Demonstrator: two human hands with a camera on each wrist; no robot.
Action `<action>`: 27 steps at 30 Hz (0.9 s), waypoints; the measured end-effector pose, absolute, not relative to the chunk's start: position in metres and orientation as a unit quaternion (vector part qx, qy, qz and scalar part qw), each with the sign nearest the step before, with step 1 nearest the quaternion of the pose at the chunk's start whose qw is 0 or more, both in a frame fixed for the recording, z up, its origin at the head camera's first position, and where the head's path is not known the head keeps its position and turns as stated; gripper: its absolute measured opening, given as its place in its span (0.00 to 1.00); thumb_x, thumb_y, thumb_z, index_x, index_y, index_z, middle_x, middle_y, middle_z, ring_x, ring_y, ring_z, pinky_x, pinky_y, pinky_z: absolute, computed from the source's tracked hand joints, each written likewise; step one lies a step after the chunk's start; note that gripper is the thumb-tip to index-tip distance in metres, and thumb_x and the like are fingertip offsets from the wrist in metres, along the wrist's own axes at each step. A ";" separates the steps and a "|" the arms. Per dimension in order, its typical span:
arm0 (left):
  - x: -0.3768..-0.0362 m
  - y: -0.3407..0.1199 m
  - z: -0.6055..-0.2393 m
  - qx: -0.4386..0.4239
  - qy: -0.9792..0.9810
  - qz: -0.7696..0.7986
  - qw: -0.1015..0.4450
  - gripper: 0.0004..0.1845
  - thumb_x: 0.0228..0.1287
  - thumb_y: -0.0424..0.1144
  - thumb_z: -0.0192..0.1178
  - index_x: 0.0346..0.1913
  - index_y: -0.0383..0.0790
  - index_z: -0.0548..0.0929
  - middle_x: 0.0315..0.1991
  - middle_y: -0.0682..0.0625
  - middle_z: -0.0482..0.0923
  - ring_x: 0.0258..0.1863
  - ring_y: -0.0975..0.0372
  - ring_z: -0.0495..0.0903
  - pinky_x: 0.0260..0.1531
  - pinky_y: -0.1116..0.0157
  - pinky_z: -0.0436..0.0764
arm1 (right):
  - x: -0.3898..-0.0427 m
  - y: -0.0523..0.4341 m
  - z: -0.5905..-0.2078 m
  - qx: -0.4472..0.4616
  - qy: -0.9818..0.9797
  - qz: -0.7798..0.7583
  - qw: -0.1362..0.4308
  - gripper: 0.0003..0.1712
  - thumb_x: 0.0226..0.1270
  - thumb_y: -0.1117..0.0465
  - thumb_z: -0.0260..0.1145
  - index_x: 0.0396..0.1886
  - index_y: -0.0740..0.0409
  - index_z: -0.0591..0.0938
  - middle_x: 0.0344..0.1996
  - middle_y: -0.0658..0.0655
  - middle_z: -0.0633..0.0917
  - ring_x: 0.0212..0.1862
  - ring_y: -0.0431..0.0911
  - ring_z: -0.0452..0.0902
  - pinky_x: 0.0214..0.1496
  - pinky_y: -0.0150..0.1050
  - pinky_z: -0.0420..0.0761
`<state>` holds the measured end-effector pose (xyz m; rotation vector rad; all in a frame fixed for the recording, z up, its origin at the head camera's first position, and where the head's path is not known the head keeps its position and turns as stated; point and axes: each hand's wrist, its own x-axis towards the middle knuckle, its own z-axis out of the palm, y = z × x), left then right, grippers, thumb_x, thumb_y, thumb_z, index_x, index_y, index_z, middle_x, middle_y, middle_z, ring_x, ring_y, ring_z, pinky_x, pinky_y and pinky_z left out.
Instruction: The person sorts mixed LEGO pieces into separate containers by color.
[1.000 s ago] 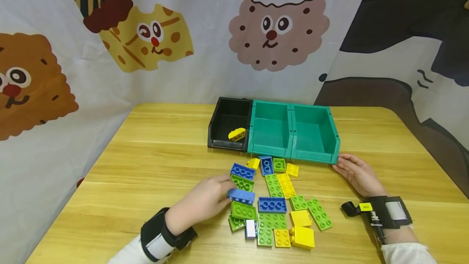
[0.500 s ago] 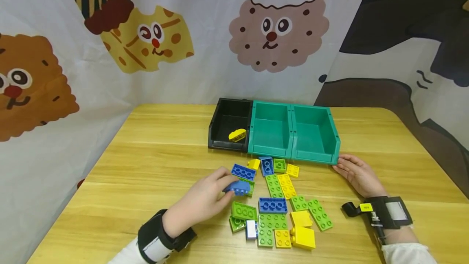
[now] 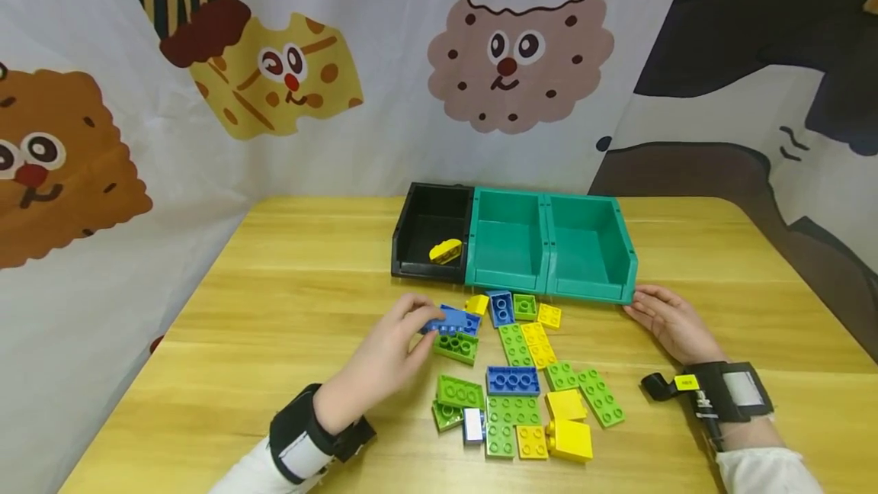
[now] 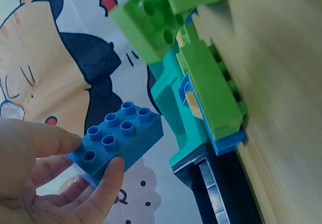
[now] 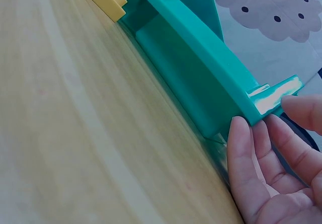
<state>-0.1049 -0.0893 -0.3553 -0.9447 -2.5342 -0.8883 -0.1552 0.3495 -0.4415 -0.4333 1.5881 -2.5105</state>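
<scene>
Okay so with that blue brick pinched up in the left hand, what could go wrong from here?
The left hand holds the blue brick only by its edges between thumb and fingers, so it could slip and fall into the loose bricks below. The black bin and the green bins stand close together, so it might land in the wrong one.

The left hand (image 3: 387,357) is raised a little off the worktop, forearm angled in from below, a black band around the wrist. Its thumb and fingers (image 4: 108,183) are curled in a pinch. The right hand (image 3: 668,322) lies low, palm turned inward, fingers (image 5: 241,153) straight and relaxed, wrist wearing a black strap.
</scene>
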 end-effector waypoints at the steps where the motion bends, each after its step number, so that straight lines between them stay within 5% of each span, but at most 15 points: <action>1: -0.108 -0.087 -0.354 -0.327 -0.879 -0.314 0.149 0.13 0.58 0.27 0.63 0.47 0.36 0.81 0.47 0.46 0.73 0.43 0.60 0.78 0.45 0.66 0.81 | -0.156 0.350 -0.441 -0.145 0.524 -0.836 0.069 0.18 0.73 0.74 0.43 0.46 0.61 0.80 0.41 0.53 0.81 0.45 0.42 0.80 0.53 0.33 0.79; 27: -0.201 -0.022 -0.333 -0.344 -0.909 -0.197 0.127 0.15 0.67 0.35 0.57 0.55 0.39 0.81 0.49 0.45 0.76 0.43 0.61 0.79 0.44 0.72 0.80 | -0.158 0.350 -0.442 -0.144 0.553 -0.818 0.063 0.17 0.74 0.72 0.44 0.46 0.59 0.80 0.41 0.51 0.81 0.44 0.40 0.80 0.52 0.31 0.79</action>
